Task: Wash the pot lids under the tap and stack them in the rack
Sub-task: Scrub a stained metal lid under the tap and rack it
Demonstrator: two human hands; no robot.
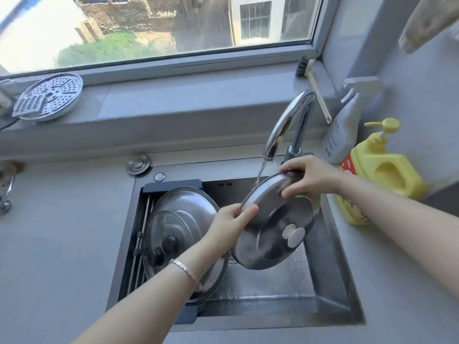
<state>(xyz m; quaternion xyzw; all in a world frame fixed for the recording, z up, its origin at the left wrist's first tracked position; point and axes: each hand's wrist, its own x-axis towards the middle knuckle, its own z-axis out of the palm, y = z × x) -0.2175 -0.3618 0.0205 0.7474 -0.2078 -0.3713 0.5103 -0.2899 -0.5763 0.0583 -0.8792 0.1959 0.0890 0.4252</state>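
Over the sink [344,281], in the head view, a domed steel lid [270,214] is held tilted, its outer face and white knob [293,235] turned towards the camera. The left hand [231,224] grips the lid's left rim, thumb on the face and fingers behind it. The right hand [308,177] grips the upper rim, fingers curled over the edge and thumb pressed on the dome. Water [260,173] runs from the chrome tap [288,122] onto the lid's upper left edge. A bracelet [188,271] sits on the left wrist.

The sink is a dark steel basin set into a grey countertop [62,244], its floor wet. Its left part is spanned by a rack [139,244] of thin rods in a dark frame. On the rack lie a large steel lid [191,202] and, overlapping it in front, a glass lid [159,227] with a black knob.

Behind the sink a grey ledge rises to the sill [198,100] under a wide window [149,26] looking onto buildings and greenery. A perforated metal plate [49,95] rests on the sill at far left. A brush [315,83] leans in the right corner. On the counter to the right stand a grey spray bottle [345,127] and, just beside it, a yellow pump bottle [382,167]. A round metal cap [138,163] lies on the counter behind the sink's left corner.
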